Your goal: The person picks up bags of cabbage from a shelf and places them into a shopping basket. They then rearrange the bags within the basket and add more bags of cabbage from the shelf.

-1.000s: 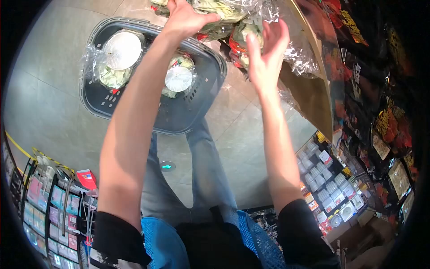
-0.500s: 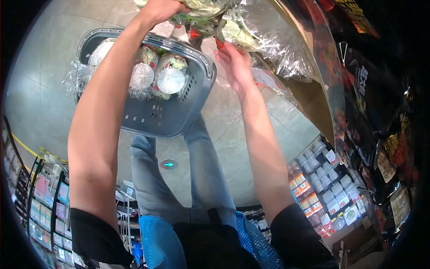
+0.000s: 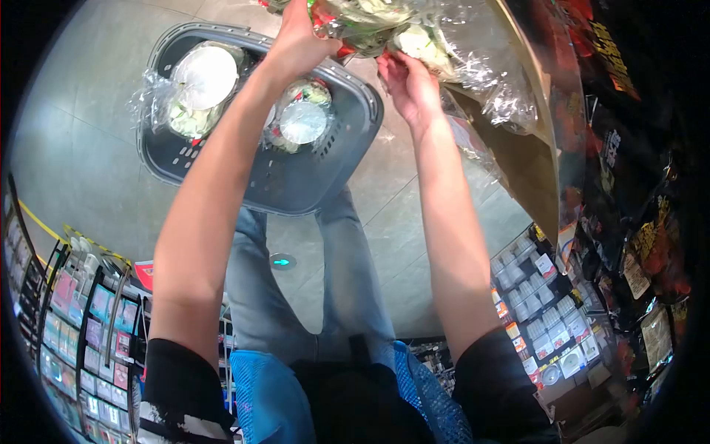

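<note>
- The left hand (image 3: 299, 44) has its grip closed over the top of a clear-wrapped salad pack (image 3: 362, 18), fingers curled round the film at the upper edge of the view.
- The right hand (image 3: 408, 83) pinches the underside of the neighbouring wrapped pack (image 3: 425, 44), fingers bent shut on the plastic; a moment ago it was open and flat beneath the packs, so it has now taken hold.
- Both packs sit high against the cardboard box (image 3: 518, 148) with loose film spilling from it, well above the basket.
- The grey basket (image 3: 296, 185) lies on the floor below the arms; its load looks the same as half a second ago, with wrapped bowls (image 3: 303, 122) bearing round white lids, so nothing new has gone in yet.
- The floor (image 3: 81, 148) is pale grey tile.
- Racks of small packaged goods (image 3: 543, 311) stand on the right, cards (image 3: 81, 333) on the left, dark snack bags (image 3: 636, 207) further right.
</note>
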A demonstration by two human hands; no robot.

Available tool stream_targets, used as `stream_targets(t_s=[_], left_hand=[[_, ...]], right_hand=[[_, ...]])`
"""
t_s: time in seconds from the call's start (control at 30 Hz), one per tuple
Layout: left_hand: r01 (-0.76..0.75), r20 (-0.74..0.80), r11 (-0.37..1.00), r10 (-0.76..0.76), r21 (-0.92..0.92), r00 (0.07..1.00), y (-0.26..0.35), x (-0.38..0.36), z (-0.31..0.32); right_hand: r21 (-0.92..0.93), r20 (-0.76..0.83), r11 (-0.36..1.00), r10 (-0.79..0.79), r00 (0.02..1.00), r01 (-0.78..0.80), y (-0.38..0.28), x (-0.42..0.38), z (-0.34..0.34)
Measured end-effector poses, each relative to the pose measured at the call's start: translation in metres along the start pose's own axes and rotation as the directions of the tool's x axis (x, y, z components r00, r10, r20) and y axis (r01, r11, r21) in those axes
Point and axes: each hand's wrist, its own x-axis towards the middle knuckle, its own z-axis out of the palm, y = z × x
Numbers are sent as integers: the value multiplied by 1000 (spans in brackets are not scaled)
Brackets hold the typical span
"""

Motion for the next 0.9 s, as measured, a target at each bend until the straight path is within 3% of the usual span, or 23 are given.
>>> stream_targets(t_s=[0.07, 0.1, 0.17, 0.27, 0.37, 0.43, 0.5, 0.57, 0.6, 0.67, 0.7, 0.77, 0.8, 0.87, 0.9], left_hand=[[210, 214, 883, -128, -420, 968, 3, -24, -24], [175, 110, 977, -162, -123, 981, -1, -35, -30], [203, 108, 936, -179, -287, 978, -1, -67, -53], [110, -15, 960, -118, -256, 993, -6, -114, -97], [205, -238, 977, -212, -54, 948, -37, -148, -148], [348, -380, 937, -335, -37, 862, -65, -157, -183], [467, -421, 882, -398, 70, 815, -110, -155, -209], [493, -363, 859, -419, 140, 832, -140, -145, -226], [453, -308, 866, -381, 211, 872, -155, -138, -231], [360, -172, 916, -332, 175, 927, -172, -124, -233], [284, -128, 952, -270, 115, 955, -176, -121, -232], [283, -129, 953, -269, 106, 954, -165, -123, -233], [279, -132, 955, -265, 100, 955, -158, -124, -235], [330, -110, 943, -326, 28, 939, -157, -140, -236], [355, -99, 935, -354, -9, 930, -155, -150, -238]], right_hand=[[-69, 14, 997, -19, 1000, 20, 1, -3, -6], [-120, 27, 992, -25, 999, 28, 1, -6, -7], [-204, -3, 978, 50, 999, -50, -1, -20, -6], [-291, -84, 932, 202, 976, -218, 9, -39, -2], [-396, -5, 902, 187, 982, -173, 45, -67, 8], [-387, 106, 908, 217, 970, -160, 77, -93, 30], [-431, 156, 881, 285, 946, -194, 112, -113, 58], [-523, 163, 828, 331, 929, -203, 145, -121, 89], [-596, 188, 797, 264, 946, -104, 160, -125, 108], [-715, 250, 694, 135, 959, 88, 182, -129, 146], [-804, 269, 559, 37, 963, 203, 188, -125, 162], [-901, 353, 215, -143, 925, 377, 198, -106, 193], [-889, 413, 128, -195, 890, 440, 203, -95, 204], [-838, 536, -56, -270, 800, 543, 211, -81, 222], [-863, 503, -63, -191, 843, 500, 214, -77, 228]])
